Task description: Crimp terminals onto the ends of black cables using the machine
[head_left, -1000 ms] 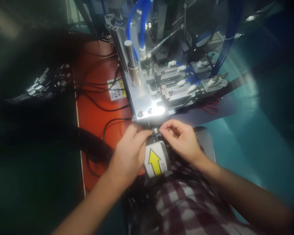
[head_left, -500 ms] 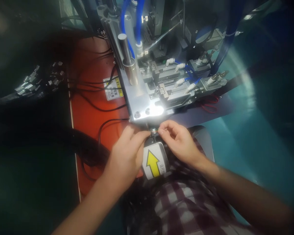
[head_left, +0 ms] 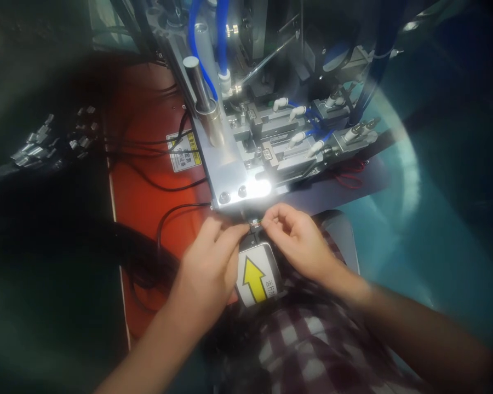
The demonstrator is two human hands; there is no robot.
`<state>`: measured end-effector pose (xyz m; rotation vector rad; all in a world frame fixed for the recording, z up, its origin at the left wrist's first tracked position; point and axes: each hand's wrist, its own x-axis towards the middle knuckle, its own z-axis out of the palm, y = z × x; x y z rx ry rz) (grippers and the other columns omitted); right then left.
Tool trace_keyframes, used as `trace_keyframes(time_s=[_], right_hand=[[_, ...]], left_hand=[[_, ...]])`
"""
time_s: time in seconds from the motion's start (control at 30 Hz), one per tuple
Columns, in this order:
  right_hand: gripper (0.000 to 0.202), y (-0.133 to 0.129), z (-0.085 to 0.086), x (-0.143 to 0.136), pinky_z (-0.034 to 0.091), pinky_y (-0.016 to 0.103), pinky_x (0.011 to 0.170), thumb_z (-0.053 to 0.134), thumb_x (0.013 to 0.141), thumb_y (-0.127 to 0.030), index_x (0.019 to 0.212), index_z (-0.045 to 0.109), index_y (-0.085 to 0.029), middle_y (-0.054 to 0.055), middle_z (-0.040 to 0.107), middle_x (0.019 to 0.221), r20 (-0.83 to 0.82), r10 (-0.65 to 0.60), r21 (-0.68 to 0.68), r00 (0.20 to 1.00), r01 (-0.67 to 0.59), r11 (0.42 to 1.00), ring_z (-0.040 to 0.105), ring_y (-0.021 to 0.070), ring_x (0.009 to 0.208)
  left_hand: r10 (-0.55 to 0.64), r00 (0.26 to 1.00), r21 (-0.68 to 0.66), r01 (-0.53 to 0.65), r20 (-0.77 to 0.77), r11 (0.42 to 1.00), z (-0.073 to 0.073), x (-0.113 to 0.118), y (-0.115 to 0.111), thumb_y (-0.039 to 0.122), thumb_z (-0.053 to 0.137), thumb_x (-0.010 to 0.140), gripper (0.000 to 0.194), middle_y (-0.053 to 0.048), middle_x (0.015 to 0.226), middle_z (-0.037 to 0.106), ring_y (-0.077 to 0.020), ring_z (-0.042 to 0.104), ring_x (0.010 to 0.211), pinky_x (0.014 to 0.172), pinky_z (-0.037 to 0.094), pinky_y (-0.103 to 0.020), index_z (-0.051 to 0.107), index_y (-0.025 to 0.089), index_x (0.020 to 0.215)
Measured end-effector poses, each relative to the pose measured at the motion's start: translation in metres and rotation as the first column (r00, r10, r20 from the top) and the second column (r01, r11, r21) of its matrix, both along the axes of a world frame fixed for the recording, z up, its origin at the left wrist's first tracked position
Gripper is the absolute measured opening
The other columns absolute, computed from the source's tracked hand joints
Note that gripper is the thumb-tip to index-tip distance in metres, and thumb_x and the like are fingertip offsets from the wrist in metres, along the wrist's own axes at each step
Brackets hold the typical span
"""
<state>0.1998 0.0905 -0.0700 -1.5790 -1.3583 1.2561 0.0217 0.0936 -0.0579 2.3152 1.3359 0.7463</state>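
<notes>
At the machine's front edge, my left hand (head_left: 211, 262) is closed in a pinch at the left side of a small shiny part with thin yellowish leads (head_left: 255, 223). From the other side, the fingertips of my right hand (head_left: 298, 238) pinch the lead at its right; the remaining fingers are curled. The part sits over a narrow dark fixture (head_left: 252, 238) just below the bright metal plate (head_left: 225, 178). Its exact kind is too small to make out. Closer to my body, below both hands, is a white cover with a yellow arrow (head_left: 253, 276).
Behind the plate stand pneumatic cylinders (head_left: 291, 156) with blue air hoses (head_left: 222, 41) and an upright metal post (head_left: 201, 87). Black cables (head_left: 160, 189) cross the orange-red surface (head_left: 137, 219) at left. Clustered shiny metal pieces (head_left: 36, 145) lie far left.
The machine has shifted slightly left in view. Both hands keep their pinch at the small part, and their position against the fixture looks nearly the same.
</notes>
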Motion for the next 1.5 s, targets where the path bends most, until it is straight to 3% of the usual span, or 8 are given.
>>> trace_keyframes(time_s=[0.3, 0.53, 0.7, 1.13, 1.5], right_hand=[[0.013, 0.0056, 0.0029, 0.0058, 0.046, 0.024, 0.057, 0.058, 0.084, -0.027, 0.077, 0.06, -0.017, 0.0, 0.06, 0.069, -0.147, -0.033, -0.171, 0.989, 0.008, 0.985, 0.055, 0.0124, 0.062], [0.008, -0.0029, -0.0029, 0.0049, 0.05, 0.025, 0.06, 0.062, 0.084, -0.024, 0.088, 0.066, -0.018, 0.003, 0.067, 0.079, -0.074, -0.082, 0.074, 0.994, 0.087, 0.993, 0.06, 0.0145, 0.068], [0.005, -0.0027, -0.001, 0.0012, 0.046, 0.024, 0.057, 0.062, 0.083, -0.018, 0.08, 0.065, -0.018, 0.0, 0.063, 0.071, 0.011, -0.074, 0.18, 0.997, 0.071, 0.981, 0.055, 0.0121, 0.061], [0.009, -0.0003, -0.0013, 0.0014, 0.048, 0.025, 0.06, 0.053, 0.088, -0.02, 0.08, 0.058, -0.018, 0.002, 0.062, 0.075, 0.063, 0.013, 0.14, 0.998, -0.022, 0.99, 0.058, 0.0136, 0.066], [0.006, -0.0012, -0.0063, 0.0033, 0.047, 0.024, 0.059, 0.058, 0.086, -0.019, 0.082, 0.061, -0.016, 0.002, 0.063, 0.075, 0.024, -0.014, 0.164, 1.0, 0.01, 0.986, 0.057, 0.0125, 0.064]], left_hand=[[0.029, 0.999, -0.023, -0.03, -0.028, 0.999, -0.0005, -0.0004, -0.0009, 0.009, 0.052, 0.088, 0.026, -0.002, 0.088, 0.056, -0.0131, 0.062, 0.076, 0.063, 0.054, -0.023, 0.066, 0.021, 0.106], [0.026, 1.0, -0.022, -0.026, -0.014, 0.999, 0.0019, 0.0016, 0.0003, 0.009, 0.05, 0.089, 0.024, -0.003, 0.088, 0.057, -0.0139, 0.063, 0.079, 0.067, 0.055, -0.024, 0.067, 0.018, 0.103], [0.006, 1.0, 0.001, -0.006, 0.002, 1.0, 0.0022, 0.0018, 0.0011, 0.006, 0.049, 0.089, 0.024, -0.003, 0.089, 0.057, -0.0116, 0.06, 0.077, 0.064, 0.052, -0.02, 0.067, 0.016, 0.102], [-0.018, 1.0, 0.017, 0.018, 0.019, 1.0, -0.0008, 0.0008, 0.0017, 0.003, 0.052, 0.088, 0.023, -0.005, 0.093, 0.058, -0.0104, 0.061, 0.084, 0.07, 0.049, -0.017, 0.068, 0.011, 0.103], [-0.014, 1.0, 0.026, 0.013, 0.017, 1.0, -0.0006, 0.0019, 0.0008, 0.003, 0.052, 0.087, 0.023, -0.005, 0.091, 0.058, -0.0107, 0.061, 0.082, 0.067, 0.048, -0.017, 0.068, 0.011, 0.102]])
